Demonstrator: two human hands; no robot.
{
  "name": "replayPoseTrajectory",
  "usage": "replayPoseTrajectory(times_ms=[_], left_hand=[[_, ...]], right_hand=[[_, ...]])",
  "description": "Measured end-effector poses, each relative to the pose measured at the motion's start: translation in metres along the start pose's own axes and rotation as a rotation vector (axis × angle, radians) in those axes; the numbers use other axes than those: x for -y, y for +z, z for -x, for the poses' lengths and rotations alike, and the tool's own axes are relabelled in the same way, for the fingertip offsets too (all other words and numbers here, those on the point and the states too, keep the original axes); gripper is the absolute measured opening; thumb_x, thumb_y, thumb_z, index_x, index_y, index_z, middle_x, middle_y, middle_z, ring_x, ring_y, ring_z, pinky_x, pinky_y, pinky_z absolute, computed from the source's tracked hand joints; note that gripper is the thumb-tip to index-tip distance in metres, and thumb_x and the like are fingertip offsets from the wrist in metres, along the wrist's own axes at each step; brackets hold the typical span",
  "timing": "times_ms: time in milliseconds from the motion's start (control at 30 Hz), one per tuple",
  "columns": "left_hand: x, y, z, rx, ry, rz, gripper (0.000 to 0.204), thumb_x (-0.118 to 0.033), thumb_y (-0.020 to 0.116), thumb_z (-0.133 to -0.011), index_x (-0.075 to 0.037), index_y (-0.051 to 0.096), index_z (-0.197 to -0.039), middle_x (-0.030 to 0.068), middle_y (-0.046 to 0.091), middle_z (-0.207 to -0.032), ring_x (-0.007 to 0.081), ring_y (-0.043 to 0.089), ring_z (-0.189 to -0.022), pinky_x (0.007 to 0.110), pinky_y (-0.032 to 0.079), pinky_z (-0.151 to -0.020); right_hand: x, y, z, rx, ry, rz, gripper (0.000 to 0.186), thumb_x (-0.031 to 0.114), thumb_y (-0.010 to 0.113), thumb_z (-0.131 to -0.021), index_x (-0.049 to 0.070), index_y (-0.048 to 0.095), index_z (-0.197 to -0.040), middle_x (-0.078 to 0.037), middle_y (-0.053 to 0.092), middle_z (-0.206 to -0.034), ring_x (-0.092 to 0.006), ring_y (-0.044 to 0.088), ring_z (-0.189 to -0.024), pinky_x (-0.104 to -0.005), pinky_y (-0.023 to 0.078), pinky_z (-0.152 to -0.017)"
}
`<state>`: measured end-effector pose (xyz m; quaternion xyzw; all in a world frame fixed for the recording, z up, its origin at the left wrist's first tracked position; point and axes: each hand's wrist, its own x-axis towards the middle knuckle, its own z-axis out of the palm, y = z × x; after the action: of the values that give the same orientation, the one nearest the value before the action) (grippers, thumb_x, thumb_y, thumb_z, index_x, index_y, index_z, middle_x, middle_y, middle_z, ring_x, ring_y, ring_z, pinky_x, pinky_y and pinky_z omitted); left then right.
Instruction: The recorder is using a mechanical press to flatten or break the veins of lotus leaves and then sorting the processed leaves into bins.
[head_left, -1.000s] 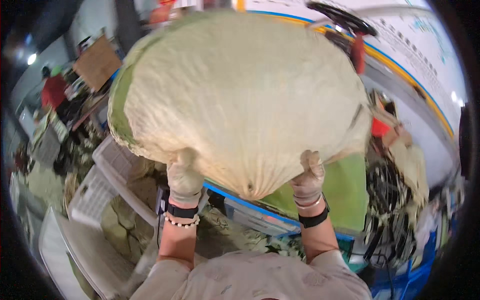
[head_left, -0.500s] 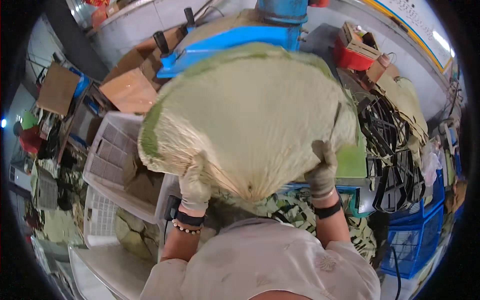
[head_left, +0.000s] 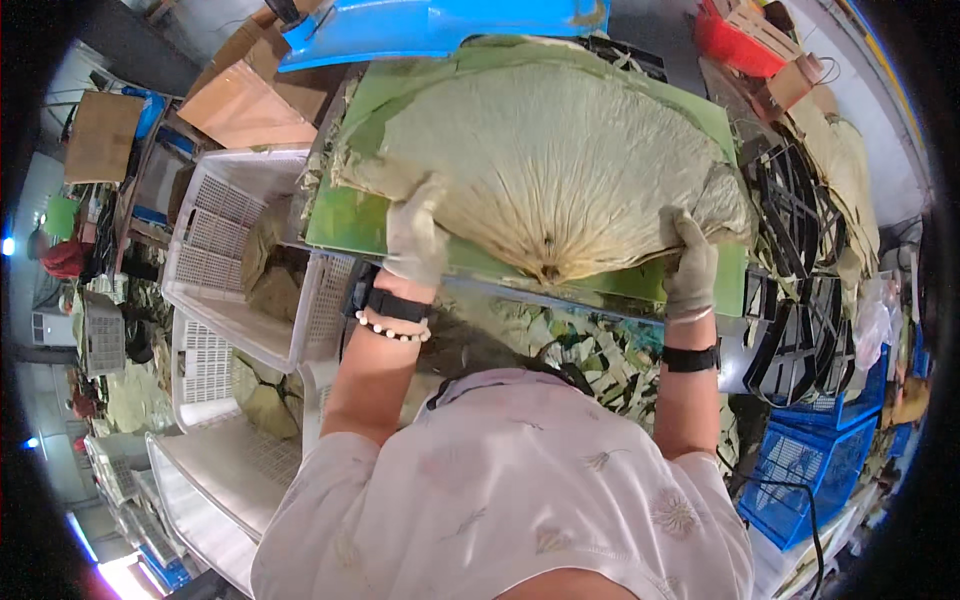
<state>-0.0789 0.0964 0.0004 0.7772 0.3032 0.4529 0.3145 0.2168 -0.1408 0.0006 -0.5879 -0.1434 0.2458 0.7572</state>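
A wide, fan-shaped dried lotus leaf point(head_left: 560, 150), pale grey-green with creases spreading from a point at its near edge, lies over a green board point(head_left: 345, 225). It looks thick, perhaps several layers; I cannot tell how many. My left hand point(head_left: 418, 235), in a pale glove, is closed on its near left edge, thumb on top. At the near right edge, my gloved right hand point(head_left: 690, 268) pinches the leaf, its other fingers partly hidden.
The blue arm of a machine point(head_left: 430, 35) spans beyond the board. White plastic baskets point(head_left: 185, 250) holding brown leaves stand at left. Black metal frames point(head_left: 785, 225) are piled at right, above blue crates point(head_left: 800, 470). Green scraps point(head_left: 590, 355) lie below the board's near edge.
The leaf has come down from a raised, tilted position onto the green board, both hands still holding its near edge. More of the board shows, and the view has shifted.
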Motion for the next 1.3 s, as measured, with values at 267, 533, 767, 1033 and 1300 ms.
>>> replayPoseTrajectory(times_ms=[267, 533, 767, 1033, 1300], left_hand=[[-0.077, 0.019, 0.008, -0.083, 0.322, -0.169, 0.054, -0.028, 0.074, -0.089, 0.007, 0.056, -0.125, 0.0231, 0.055, -0.123, 0.0362, 0.054, -0.115, 0.05, 0.043, -0.101], [-0.086, 0.08, 0.03, 0.24, 0.562, -0.256, 0.035, -0.029, 0.075, -0.084, -0.008, 0.066, -0.11, 0.0101, 0.067, -0.114, 0.0335, 0.063, -0.107, 0.051, 0.046, -0.099], [-0.081, 0.086, 0.029, 0.193, 0.57, -0.276, 0.024, -0.023, 0.072, -0.084, -0.008, 0.069, -0.102, 0.0092, 0.068, -0.11, 0.032, 0.063, -0.107, 0.051, 0.047, -0.098], [-0.078, 0.092, 0.026, 0.217, 0.59, -0.235, 0.023, -0.017, 0.072, -0.084, -0.005, 0.067, -0.104, 0.0107, 0.067, -0.108, 0.0335, 0.064, -0.104, 0.05, 0.049, -0.097], [-0.084, 0.09, 0.025, 0.226, 0.573, -0.278, 0.021, -0.018, 0.071, -0.085, -0.006, 0.067, -0.102, 0.0102, 0.067, -0.108, 0.0328, 0.064, -0.104, 0.05, 0.048, -0.098]], right_hand=[[-0.007, 0.004, -0.007, -0.113, 0.023, -0.058, 0.028, 0.014, 0.063, -0.096, -0.009, 0.072, -0.109, -0.013, 0.073, -0.106, -0.0194, 0.07, -0.094, -0.0319, 0.056, -0.084], [0.001, -0.012, -0.008, -0.073, 0.08, -0.199, 0.025, 0.013, 0.064, -0.094, -0.006, 0.072, -0.109, -0.009, 0.073, -0.097, -0.0216, 0.07, -0.089, -0.0326, 0.055, -0.085], [0.043, 0.031, 0.014, -0.238, -0.822, 1.106, 0.064, 0.026, 0.071, -0.091, -0.003, 0.046, -0.142, -0.027, 0.053, -0.14, -0.0441, 0.048, -0.134, -0.0502, 0.04, -0.112], [0.003, 0.072, -0.011, 0.204, -0.411, 1.474, 0.077, 0.062, 0.048, -0.096, 0.006, 0.044, -0.148, -0.024, 0.039, -0.155, -0.0421, 0.029, -0.148, -0.052, 0.013, -0.124], [0.012, -0.018, -0.051, -0.061, -0.165, 1.663, 0.077, 0.061, 0.041, -0.099, 0.012, 0.033, -0.157, -0.02, 0.027, -0.164, -0.0379, 0.02, -0.154, -0.0519, 0.011, -0.125]])
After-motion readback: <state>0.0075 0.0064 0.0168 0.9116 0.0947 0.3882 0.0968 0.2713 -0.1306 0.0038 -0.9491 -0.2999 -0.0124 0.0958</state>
